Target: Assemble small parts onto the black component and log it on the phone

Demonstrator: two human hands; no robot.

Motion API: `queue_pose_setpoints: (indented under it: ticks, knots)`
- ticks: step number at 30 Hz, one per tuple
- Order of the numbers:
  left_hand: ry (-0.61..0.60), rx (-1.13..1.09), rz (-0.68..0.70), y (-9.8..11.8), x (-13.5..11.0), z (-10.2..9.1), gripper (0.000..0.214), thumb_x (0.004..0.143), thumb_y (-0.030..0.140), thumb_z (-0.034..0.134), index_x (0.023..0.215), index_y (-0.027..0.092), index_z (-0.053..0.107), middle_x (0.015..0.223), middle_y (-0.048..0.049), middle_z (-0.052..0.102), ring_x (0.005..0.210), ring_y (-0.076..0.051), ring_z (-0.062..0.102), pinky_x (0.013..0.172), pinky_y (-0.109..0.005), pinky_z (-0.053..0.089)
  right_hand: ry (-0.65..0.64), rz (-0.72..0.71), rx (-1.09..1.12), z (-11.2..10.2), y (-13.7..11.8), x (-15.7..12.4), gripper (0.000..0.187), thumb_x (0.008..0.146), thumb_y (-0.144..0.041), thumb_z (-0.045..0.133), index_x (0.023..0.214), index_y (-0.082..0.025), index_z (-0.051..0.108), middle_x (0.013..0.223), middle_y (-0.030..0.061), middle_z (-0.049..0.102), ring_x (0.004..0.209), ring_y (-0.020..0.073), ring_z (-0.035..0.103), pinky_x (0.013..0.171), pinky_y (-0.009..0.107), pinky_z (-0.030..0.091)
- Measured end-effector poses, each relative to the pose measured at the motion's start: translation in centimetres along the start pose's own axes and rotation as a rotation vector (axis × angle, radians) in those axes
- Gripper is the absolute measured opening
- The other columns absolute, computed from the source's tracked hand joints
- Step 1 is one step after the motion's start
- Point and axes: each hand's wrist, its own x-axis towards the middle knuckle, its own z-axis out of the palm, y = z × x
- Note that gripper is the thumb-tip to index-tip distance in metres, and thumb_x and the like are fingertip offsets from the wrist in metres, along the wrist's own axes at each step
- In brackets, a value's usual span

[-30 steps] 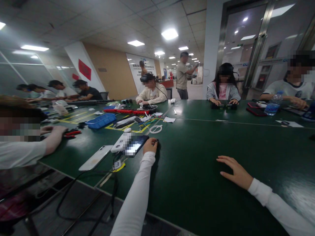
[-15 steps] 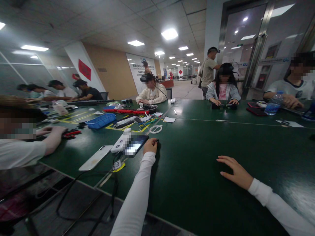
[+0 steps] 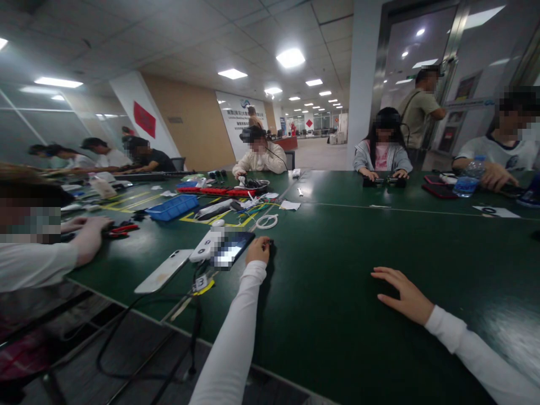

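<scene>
My left hand (image 3: 257, 251) rests on the dark green table (image 3: 337, 315), curled into a loose fist, with a small dark thing at its fingertips that I cannot make out. It lies right beside a dark phone (image 3: 233, 248) with a lit screen. A white power bank (image 3: 203, 247) and a white phone (image 3: 164, 270) lie further left. My right hand (image 3: 403, 295) lies flat on the table to the right, fingers stretched out and apart, holding nothing. Both arms wear white sleeves.
A coiled white cable (image 3: 267, 221), a blue tray (image 3: 174, 207) and loose tools lie beyond the phones. Black cables (image 3: 139, 337) hang off the near table edge. A person in white (image 3: 37, 253) sits close on my left. Other people sit around the table's far side.
My hands have not moved. A person standing in the background has walked from the middle to the right, up to the glass door.
</scene>
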Motion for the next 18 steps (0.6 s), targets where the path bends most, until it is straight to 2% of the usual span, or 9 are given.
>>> queue_pose_setpoints:
  ticks: [6, 13, 18]
  knots:
    - [-0.012, -0.001, 0.007, -0.3, 0.1, 0.3, 0.024, 0.070, 0.011, 0.045, 0.089, 0.021, 0.056, 0.090, -0.0035, 0.056, 0.073, -0.013, 0.053, 0.073, -0.026, 0.041, 0.040, -0.030, 0.000, -0.1, -0.3, -0.4, 0.047, 0.074, -0.041, 0.048, 0.118, -0.031, 0.038, 0.129, -0.0004, 0.033, 0.119, 0.0227, 0.029, 0.096, 0.043, 0.030]
    - [-0.036, 0.040, 0.042, -0.3, 0.4, 0.8, 0.022, 0.069, 0.009, 0.045, 0.086, 0.018, 0.055, 0.088, -0.0052, 0.057, 0.085, -0.016, 0.051, 0.079, -0.029, 0.039, 0.035, -0.030, -0.020, 0.1, 0.3, -0.1, 0.047, 0.073, -0.042, 0.049, 0.118, -0.030, 0.038, 0.129, -0.0003, 0.033, 0.119, 0.0229, 0.028, 0.096, 0.042, 0.030]
    - [-0.027, 0.063, 0.032, -0.6, 0.5, 1.1, 0.020, 0.068, 0.010, 0.046, 0.085, 0.018, 0.054, 0.088, -0.0054, 0.057, 0.085, -0.017, 0.051, 0.078, -0.030, 0.039, 0.024, -0.040, -0.033, 0.2, 0.4, 0.1, 0.049, 0.072, -0.043, 0.050, 0.118, -0.029, 0.039, 0.128, 0.0005, 0.034, 0.119, 0.0236, 0.028, 0.097, 0.041, 0.028]
